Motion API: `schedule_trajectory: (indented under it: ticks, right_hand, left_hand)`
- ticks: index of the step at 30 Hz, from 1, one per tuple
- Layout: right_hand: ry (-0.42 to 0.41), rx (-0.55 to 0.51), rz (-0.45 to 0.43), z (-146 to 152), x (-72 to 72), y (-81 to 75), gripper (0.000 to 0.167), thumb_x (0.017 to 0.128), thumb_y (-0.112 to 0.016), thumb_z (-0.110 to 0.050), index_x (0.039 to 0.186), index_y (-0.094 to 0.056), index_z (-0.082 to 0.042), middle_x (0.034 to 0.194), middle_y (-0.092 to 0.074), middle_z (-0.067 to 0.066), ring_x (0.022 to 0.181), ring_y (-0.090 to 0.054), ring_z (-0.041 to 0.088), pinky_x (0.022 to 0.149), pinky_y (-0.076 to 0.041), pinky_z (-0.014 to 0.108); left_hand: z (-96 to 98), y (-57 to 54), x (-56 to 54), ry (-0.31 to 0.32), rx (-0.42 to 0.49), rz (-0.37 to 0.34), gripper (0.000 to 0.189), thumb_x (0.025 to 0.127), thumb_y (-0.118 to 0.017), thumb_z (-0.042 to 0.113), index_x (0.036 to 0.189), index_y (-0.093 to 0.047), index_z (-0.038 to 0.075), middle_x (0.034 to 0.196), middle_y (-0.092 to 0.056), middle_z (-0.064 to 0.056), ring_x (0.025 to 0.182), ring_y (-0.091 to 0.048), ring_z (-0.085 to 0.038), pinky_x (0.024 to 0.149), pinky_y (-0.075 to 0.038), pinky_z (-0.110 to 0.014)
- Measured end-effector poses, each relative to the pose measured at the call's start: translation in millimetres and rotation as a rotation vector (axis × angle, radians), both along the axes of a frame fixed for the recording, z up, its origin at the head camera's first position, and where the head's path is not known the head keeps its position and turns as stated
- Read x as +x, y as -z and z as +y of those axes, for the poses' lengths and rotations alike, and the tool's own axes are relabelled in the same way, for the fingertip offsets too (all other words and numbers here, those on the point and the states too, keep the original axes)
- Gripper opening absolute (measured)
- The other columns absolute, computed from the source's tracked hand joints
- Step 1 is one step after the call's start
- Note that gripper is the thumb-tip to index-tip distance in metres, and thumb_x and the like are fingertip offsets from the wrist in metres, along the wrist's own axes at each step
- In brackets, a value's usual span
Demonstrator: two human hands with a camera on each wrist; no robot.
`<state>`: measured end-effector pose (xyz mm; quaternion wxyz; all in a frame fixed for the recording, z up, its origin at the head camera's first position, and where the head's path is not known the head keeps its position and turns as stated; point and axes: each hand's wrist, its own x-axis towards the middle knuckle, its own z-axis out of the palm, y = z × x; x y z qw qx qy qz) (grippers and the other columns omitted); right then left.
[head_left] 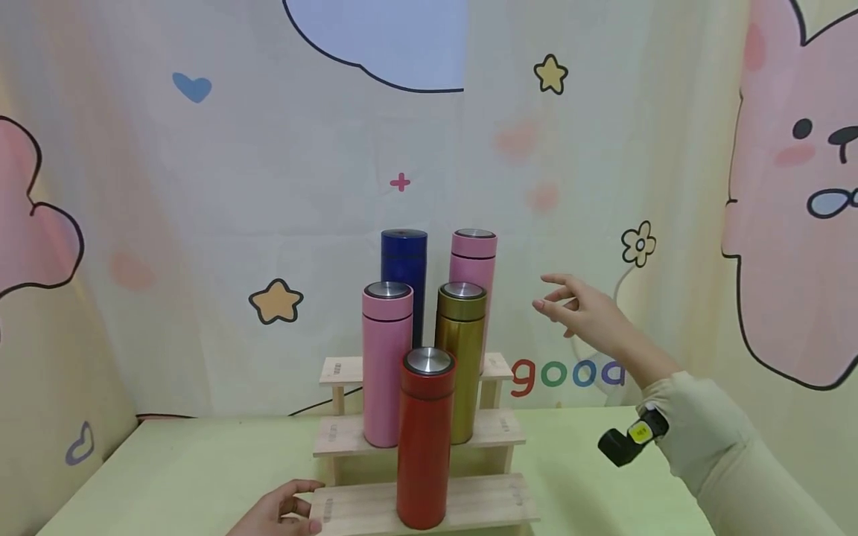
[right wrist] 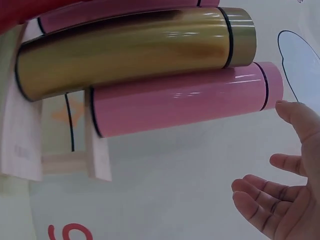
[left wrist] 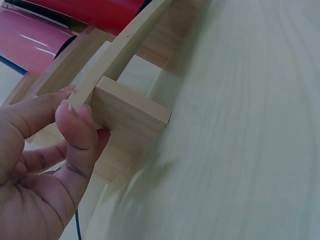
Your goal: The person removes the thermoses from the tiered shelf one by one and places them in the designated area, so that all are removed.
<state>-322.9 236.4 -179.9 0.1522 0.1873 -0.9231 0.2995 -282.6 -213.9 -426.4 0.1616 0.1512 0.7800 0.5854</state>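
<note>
A three-step wooden stand [head_left: 489, 510] holds several vacuum flasks. A red flask [head_left: 425, 447] stands on the lowest step. On the middle step are a pink flask [head_left: 387, 372] and a gold flask [head_left: 462, 372]. Behind them, a blue flask [head_left: 404, 260] and another pink flask [head_left: 474, 246] stand on the top step. My left hand [head_left: 278, 512] pinches the left end of the lowest step between thumb and fingers [left wrist: 77, 130]. With fingers loosely spread and nothing held, my right hand [head_left: 593, 316] is raised right of the rear pink flask, apart from it.
The stand rests on a pale green tabletop [head_left: 194, 461]. Close behind hangs a cartoon-printed cloth [head_left: 302, 186], with more printed cloth at both sides. A black device [head_left: 630, 438] is strapped to the right sleeve.
</note>
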Motion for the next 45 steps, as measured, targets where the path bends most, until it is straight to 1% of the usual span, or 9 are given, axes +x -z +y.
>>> schedule_trajectory:
  ticks: [4, 6, 10, 16, 22, 27, 32, 39, 45]
  right_hand:
    - [0.006, 0.013, 0.004, -11.2, -7.5, -15.1, 0.067, 0.097, -0.052, -0.046, 0.15, -0.029, -0.012, 0.132, -0.055, 0.021, 0.094, -0.063, 0.025, 0.08, -0.053, 0.039]
    - [0.006, 0.013, 0.005, -17.6, -11.3, -22.6, 0.068, 0.097, -0.052, -0.048, 0.15, -0.029, -0.012, 0.132, -0.055, 0.02, 0.092, -0.063, 0.025, 0.082, -0.053, 0.04]
    - [0.004, -0.014, 0.008, -29.1, -19.0, -36.1, 0.071, 0.097, -0.051, -0.049, 0.151, -0.026, -0.011, 0.131, -0.056, 0.02, 0.095, -0.062, 0.028, 0.084, -0.053, 0.041]
    - [0.034, -0.059, -0.014, -44.0, -27.4, -47.6, 0.08, 0.094, -0.051, -0.055, 0.155, -0.015, -0.018, 0.136, -0.052, 0.019, 0.09, -0.064, 0.031, 0.093, -0.046, 0.052]
    - [0.039, -0.092, -0.034, -56.8, -33.8, -50.5, 0.082, 0.093, -0.054, -0.054, 0.155, -0.013, -0.018, 0.137, -0.051, 0.019, 0.097, -0.063, 0.035, 0.095, -0.045, 0.053]
    - [0.026, -0.129, -0.05, -64.9, -38.8, -50.5, 0.082, 0.093, -0.056, -0.051, 0.155, -0.013, -0.018, 0.14, -0.048, 0.021, 0.112, -0.058, 0.038, 0.1, -0.043, 0.054]
    - [0.012, -0.167, -0.057, -72.7, -46.1, -45.9, 0.084, 0.092, -0.06, -0.045, 0.154, -0.012, -0.016, 0.139, -0.048, 0.021, 0.125, -0.051, 0.037, 0.104, -0.04, 0.055]
    - [-0.019, -0.212, -0.053, -79.6, -53.4, -38.5, 0.087, 0.09, -0.066, -0.034, 0.154, -0.011, -0.014, 0.136, -0.048, 0.024, 0.124, -0.051, 0.037, 0.102, -0.043, 0.052]
    - [-0.026, -0.213, -0.062, -83.0, -57.4, -35.6, 0.086, 0.09, -0.067, -0.031, 0.154, -0.011, -0.015, 0.137, -0.048, 0.022, 0.124, -0.05, 0.036, 0.103, -0.042, 0.053]
  left_hand:
    - [-2.5, 2.4, -1.2, 0.017, -0.013, 0.016, 0.08, 0.088, -0.07, 0.031, 0.136, -0.03, -0.018, 0.098, -0.066, -0.005, 0.092, -0.063, -0.016, 0.078, -0.053, -0.032]
    - [-3.7, 3.1, -1.2, 0.026, -0.009, 0.03, 0.081, 0.088, -0.07, 0.031, 0.136, -0.029, -0.019, 0.097, -0.067, -0.005, 0.092, -0.063, -0.016, 0.077, -0.053, -0.031]
    - [-4.9, 3.5, -1.1, 0.038, 0.01, 0.049, 0.082, 0.087, -0.071, 0.03, 0.136, -0.028, -0.02, 0.096, -0.067, -0.005, 0.091, -0.062, -0.016, 0.076, -0.053, -0.029]
    - [-4.1, 6.0, -1.5, 0.045, 0.064, -0.004, 0.084, 0.087, -0.072, 0.029, 0.137, -0.025, -0.019, 0.095, -0.065, -0.006, 0.086, -0.063, -0.015, 0.075, -0.052, -0.028]
    - [-4.3, 7.9, -3.5, 0.051, 0.08, -0.023, 0.084, 0.087, -0.072, 0.028, 0.137, -0.024, -0.019, 0.096, -0.064, -0.006, 0.083, -0.063, -0.015, 0.075, -0.052, -0.028]
    - [-1.7, 4.8, -2.8, 0.037, 0.066, -0.022, 0.083, 0.087, -0.072, 0.027, 0.136, -0.025, -0.019, 0.096, -0.064, -0.007, 0.083, -0.063, -0.015, 0.075, -0.052, -0.028]
    - [-0.4, 5.4, -2.0, 0.019, 0.064, -0.011, 0.08, 0.086, -0.073, 0.023, 0.135, -0.027, -0.02, 0.095, -0.064, -0.007, 0.084, -0.064, -0.016, 0.076, -0.053, -0.03]
    - [0.7, 7.0, -2.0, 0.032, 0.07, -0.005, 0.083, 0.085, -0.074, 0.026, 0.134, -0.026, -0.021, 0.094, -0.065, -0.006, 0.084, -0.065, -0.016, 0.077, -0.054, -0.03]
    - [0.0, 5.6, -2.8, 0.016, 0.062, -0.019, 0.08, 0.086, -0.073, 0.022, 0.135, -0.027, -0.02, 0.096, -0.064, -0.007, 0.084, -0.064, -0.016, 0.077, -0.054, -0.03]
